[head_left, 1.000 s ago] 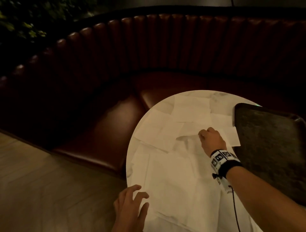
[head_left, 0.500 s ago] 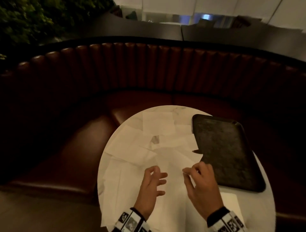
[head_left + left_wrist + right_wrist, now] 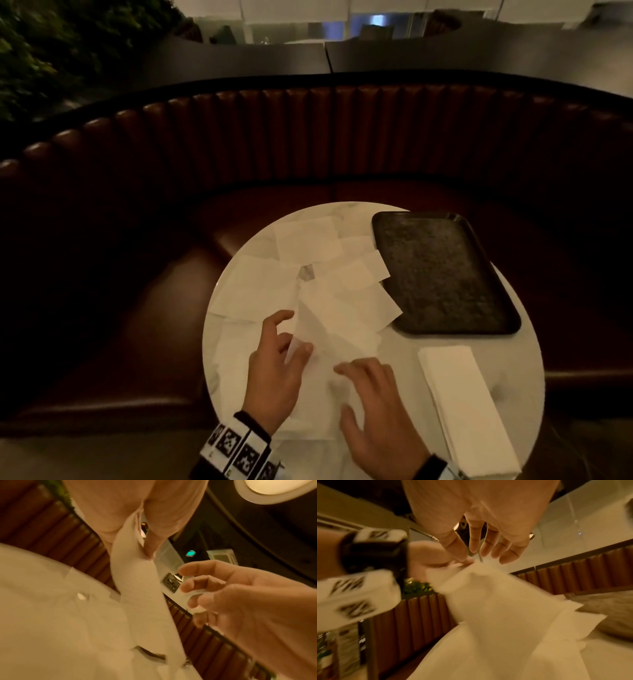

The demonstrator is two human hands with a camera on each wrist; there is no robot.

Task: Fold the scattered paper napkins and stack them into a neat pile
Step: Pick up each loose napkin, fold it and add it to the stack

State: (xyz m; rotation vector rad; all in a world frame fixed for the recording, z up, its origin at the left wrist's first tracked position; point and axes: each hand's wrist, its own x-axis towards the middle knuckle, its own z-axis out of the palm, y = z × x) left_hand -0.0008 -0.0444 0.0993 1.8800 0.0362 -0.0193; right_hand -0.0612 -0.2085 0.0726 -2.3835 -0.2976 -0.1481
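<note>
A white napkin (image 3: 329, 329) lies lifted at the near middle of the round table (image 3: 513, 394), among loose napkins (image 3: 308, 240) spread toward its far left. The left hand (image 3: 274, 373) pinches its near-left corner between thumb and fingers. The right hand (image 3: 376, 404) hovers just beside it, fingers relaxed, holding nothing. A folded pile (image 3: 466, 407) sits at the near right, a dark tray (image 3: 442, 274) beyond it.

Round marble table (image 3: 346, 210): scattered napkins (image 3: 308, 240), dark tray (image 3: 442, 270), folded pile (image 3: 466, 404).

White napkins (image 3: 310, 240) scattered, one lifted
</note>
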